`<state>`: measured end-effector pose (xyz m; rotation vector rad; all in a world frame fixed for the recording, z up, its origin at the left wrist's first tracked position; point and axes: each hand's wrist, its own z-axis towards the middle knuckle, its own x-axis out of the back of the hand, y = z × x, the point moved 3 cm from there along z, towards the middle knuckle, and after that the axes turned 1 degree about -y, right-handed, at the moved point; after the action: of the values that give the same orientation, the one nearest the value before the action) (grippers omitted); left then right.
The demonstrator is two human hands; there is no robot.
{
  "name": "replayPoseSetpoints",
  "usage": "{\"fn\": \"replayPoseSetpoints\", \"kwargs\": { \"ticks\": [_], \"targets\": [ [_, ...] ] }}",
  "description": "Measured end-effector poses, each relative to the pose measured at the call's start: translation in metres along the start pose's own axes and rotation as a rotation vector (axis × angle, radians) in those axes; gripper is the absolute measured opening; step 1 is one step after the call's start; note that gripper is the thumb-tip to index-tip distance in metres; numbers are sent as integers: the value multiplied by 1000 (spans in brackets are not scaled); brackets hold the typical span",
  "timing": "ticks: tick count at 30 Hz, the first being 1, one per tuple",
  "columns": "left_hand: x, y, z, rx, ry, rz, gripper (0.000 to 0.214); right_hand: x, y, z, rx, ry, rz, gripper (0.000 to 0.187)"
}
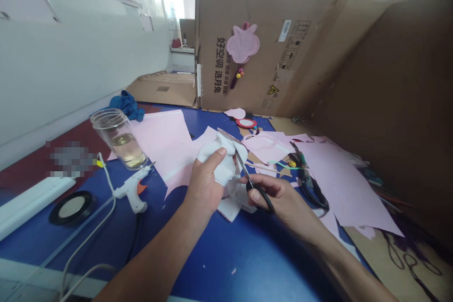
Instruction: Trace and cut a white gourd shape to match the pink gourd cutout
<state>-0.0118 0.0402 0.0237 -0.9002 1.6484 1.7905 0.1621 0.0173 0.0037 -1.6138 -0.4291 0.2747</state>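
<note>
While my left hand [208, 177] pinches a bunched white fabric piece [224, 170] between thumb and fingers, my right hand [271, 193] grips black-handled scissors [244, 167], fingers curled about the loops. The fabric is held above the blue tabletop [219, 255] in front of me, and the blades reach its right side; I cannot tell whether they are parted. The scissors' long axis slants, handles toward me and to the right, tips pointing away and leftward. The white piece is too crumpled for me to settle its long axis, though a narrow patterned edging [230, 136] at its far side slopes down from left to right. On the cardboard box [269, 71] standing ahead, dark lettering runs down the panel, 好空调 选月兔, with smaller characters partly behind a pink pendant [243, 43]; rightward come a white barcode label [284, 31], handling symbols and a yellow warning triangle [272, 90]. To my left, a screw-rimmed glass jar [120, 139], partly filled with pale yellow liquid [129, 151], stands near a white glue gun [132, 191] with an orange trigger
</note>
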Motion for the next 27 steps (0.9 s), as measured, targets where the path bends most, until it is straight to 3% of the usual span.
{"fn": "replayPoseSetpoints", "kwargs": {
  "ticks": [11,27],
  "targets": [
    [0,-1,-1,16,-32,16,44,1,-6,-2,13,16,-9,57],
    [2,-2,2,9,16,-8,42,0,-6,-2,6,8,-26,57]
  ]
}}
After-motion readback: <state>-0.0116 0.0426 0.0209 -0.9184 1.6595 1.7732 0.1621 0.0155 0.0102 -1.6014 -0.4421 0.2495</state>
